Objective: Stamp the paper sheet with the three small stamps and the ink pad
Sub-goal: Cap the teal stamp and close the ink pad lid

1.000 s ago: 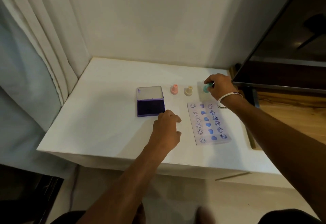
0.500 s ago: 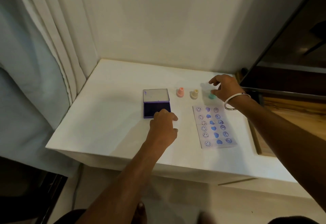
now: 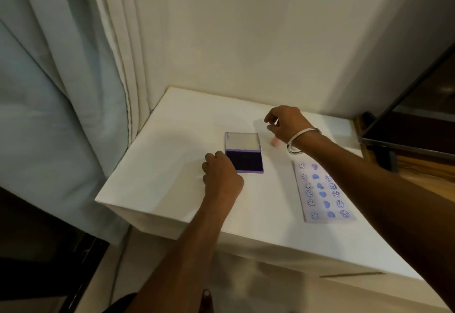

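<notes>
The purple ink pad lies open on the white table, its lid folded back. My left hand holds the pad's front left corner with curled fingers, and the fingertips are hidden. My right hand hovers just behind and right of the lid with fingers loosely bent and nothing in them. Below its palm stands the pink stamp. My right arm hides the other two stamps. The paper sheet lies to the right and carries columns of blue smileys and hearts.
A wall and pale curtains close off the table's back and left. A dark screen stands at the right, above a wooden surface. The table's front edge drops off just below my left wrist.
My right hand let go of the teal stamp and moved left to above the pink stamp. My left hand slid from the table to the pad's front left corner. The view shifted.
</notes>
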